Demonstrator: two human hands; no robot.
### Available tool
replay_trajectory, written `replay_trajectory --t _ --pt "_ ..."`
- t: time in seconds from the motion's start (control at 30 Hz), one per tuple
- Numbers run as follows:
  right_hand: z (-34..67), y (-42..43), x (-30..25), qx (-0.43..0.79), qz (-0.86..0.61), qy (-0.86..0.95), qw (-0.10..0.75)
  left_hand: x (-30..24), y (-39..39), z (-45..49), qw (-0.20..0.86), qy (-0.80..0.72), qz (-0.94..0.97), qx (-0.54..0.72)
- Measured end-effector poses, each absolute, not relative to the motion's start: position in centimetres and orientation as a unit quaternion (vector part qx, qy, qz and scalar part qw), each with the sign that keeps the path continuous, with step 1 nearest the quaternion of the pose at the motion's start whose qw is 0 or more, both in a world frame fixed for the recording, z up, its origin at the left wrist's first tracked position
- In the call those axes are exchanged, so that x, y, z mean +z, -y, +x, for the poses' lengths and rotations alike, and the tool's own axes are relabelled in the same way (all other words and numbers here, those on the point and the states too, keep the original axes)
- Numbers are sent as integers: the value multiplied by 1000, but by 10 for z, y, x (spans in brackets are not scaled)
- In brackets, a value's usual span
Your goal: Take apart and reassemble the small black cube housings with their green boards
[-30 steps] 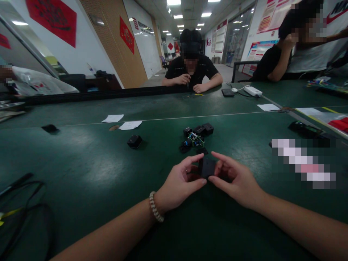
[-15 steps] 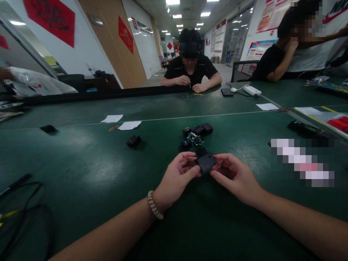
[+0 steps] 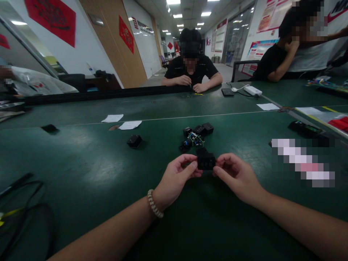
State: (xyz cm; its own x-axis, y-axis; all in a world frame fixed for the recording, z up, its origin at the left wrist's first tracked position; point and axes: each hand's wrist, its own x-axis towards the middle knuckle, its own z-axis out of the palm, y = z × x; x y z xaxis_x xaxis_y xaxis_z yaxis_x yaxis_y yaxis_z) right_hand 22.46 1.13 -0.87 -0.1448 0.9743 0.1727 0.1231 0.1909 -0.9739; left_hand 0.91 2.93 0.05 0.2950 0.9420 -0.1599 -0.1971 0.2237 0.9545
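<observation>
A small black box-shaped housing (image 3: 206,161) is held up between both hands, a face with several round holes turned towards me. My left hand (image 3: 181,171), with a beaded bracelet at the wrist, pinches its left end between thumb and fingers. At the opposite end, my right hand (image 3: 236,174) grips it with thumb and fingertips. Just beyond the housing lies a cluster of small green circuit boards (image 3: 194,139) with blue parts, and black blocks (image 3: 208,128) sit behind them. Another black block (image 3: 134,141) rests alone to the left.
Black cables (image 3: 25,192) lie at the left edge of the green table (image 3: 95,217). Paper slips (image 3: 130,125) are near the table seam. A co-worker (image 3: 191,72) sits opposite, another person (image 3: 282,54) at the right. A white power strip (image 3: 252,90) lies at the far side.
The black housing has been turned between my fingers: its flat face with one hole showed before, and now the face with several holes does. Both hands stay nearly in place.
</observation>
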Motion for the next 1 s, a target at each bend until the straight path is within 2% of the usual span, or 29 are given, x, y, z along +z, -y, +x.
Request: replay_trajectory --t 1.0 --pt "225 -13 -9 450 -453 605 476 4 -28 9 676 -408 444 424"
